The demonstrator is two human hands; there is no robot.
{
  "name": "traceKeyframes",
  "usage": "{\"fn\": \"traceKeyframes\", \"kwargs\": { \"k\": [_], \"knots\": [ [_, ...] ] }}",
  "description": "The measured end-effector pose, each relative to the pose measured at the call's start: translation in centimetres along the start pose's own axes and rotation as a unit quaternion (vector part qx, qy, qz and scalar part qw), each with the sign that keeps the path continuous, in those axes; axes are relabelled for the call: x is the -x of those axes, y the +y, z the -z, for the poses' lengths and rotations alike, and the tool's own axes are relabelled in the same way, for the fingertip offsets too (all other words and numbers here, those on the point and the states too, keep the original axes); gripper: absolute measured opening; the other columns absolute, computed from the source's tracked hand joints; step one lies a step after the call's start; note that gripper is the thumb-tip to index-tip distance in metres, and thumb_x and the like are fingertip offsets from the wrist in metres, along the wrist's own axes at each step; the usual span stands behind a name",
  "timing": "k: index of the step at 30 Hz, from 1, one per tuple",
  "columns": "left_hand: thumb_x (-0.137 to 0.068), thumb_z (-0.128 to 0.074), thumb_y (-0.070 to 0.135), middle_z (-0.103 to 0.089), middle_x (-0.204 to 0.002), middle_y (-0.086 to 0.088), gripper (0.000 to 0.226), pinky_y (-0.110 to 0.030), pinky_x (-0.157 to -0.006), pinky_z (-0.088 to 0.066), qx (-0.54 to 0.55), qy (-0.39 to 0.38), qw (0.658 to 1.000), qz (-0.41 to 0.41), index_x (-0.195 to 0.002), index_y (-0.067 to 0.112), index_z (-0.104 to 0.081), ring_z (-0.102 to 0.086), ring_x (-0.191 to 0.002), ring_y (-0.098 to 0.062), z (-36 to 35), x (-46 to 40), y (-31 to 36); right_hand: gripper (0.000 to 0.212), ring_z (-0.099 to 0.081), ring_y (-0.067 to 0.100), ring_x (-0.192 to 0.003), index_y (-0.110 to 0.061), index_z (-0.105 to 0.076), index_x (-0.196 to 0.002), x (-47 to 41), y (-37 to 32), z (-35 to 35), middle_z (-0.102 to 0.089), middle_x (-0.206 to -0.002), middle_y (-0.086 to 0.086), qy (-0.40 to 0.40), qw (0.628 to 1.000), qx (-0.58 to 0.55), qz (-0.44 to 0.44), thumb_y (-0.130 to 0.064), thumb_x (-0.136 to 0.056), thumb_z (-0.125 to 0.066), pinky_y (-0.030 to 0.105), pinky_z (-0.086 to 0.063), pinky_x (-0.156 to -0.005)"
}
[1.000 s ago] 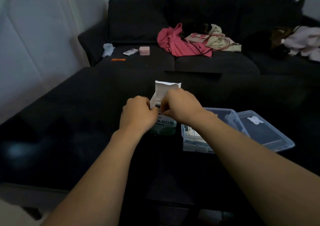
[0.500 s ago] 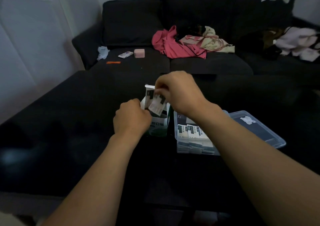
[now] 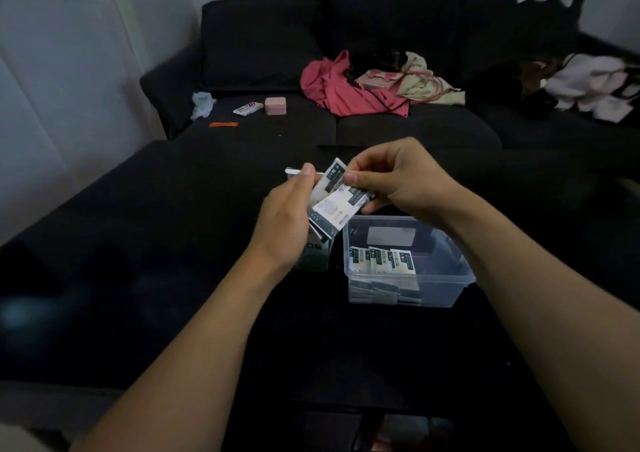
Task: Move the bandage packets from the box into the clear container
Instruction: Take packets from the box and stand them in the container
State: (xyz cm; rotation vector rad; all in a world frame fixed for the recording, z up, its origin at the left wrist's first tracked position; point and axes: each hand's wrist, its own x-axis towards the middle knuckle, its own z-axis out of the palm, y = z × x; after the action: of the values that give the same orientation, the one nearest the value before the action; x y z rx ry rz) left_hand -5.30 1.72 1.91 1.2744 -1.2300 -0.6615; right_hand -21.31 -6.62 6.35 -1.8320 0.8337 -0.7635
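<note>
A small white and green bandage box (image 3: 314, 254) stands upright on the dark surface, its top flap open. My left hand (image 3: 287, 216) wraps around the box from the left side. My right hand (image 3: 405, 181) pinches a few white bandage packets (image 3: 341, 200) between thumb and fingers, just above the box and at the near-left corner of the clear container (image 3: 450, 278). Several packets (image 3: 381, 261) lie inside that container, stacked along its front wall.
A dark sofa (image 3: 346, 122) stretches across the back, with a red garment (image 3: 349, 91), a pink case (image 3: 275, 105), a small white pack (image 3: 247, 108), an orange strip (image 3: 223, 124) and pale clothes (image 3: 595, 84) on it. A white wall runs along the left.
My right hand has drawn packets out of the box and carried them right, toward the container. My left hand has slid up along the box. The view has shifted closer.
</note>
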Motion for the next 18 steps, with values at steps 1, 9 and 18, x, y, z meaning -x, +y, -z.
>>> {"fn": "traceKeyframes", "kwargs": {
  "k": [1,9,18],
  "knots": [
    [-0.110,-0.028,0.043,-0.078,-0.091,-0.011,0.056,-0.026,-0.066,-0.054,0.024,-0.029,0.998,0.043,-0.104,0.012,-0.074,-0.071,-0.078,-0.015,-0.1,0.2,0.3,0.009,-0.069,0.020,-0.069,0.001,-0.071,-0.090,0.1,0.1,0.0,-0.073,-0.085,0.020,-0.009,1.000,0.006,0.003,-0.007,-0.090,-0.068,0.019,-0.057,-0.052],
    [-0.108,-0.021,0.054,-0.069,-0.076,-0.013,0.066,-0.023,-0.039,-0.045,0.154,-0.151,0.939,0.267,-0.113,0.009,-0.069,-0.064,-0.058,-0.019,-0.9,1.2,1.0,0.017,-0.070,0.028,-0.069,0.004,-0.070,-0.099,0.4,0.9,-0.2,-0.072,-0.086,0.022,0.011,0.998,0.042,0.048,-0.003,-0.084,-0.075,0.025,-0.059,-0.054],
    [-0.104,-0.027,0.059,-0.063,-0.079,-0.009,0.064,-0.022,-0.047,-0.039,0.219,-0.158,0.906,0.326,-0.103,0.010,-0.067,-0.056,-0.059,-0.015,-2.2,1.0,0.9,0.036,-0.071,0.025,-0.090,-0.011,-0.070,-0.112,1.2,2.2,-0.7,-0.071,-0.099,0.010,0.070,0.994,0.076,0.047,-0.012,-0.078,-0.082,0.030,-0.062,-0.075]
  ]
}}
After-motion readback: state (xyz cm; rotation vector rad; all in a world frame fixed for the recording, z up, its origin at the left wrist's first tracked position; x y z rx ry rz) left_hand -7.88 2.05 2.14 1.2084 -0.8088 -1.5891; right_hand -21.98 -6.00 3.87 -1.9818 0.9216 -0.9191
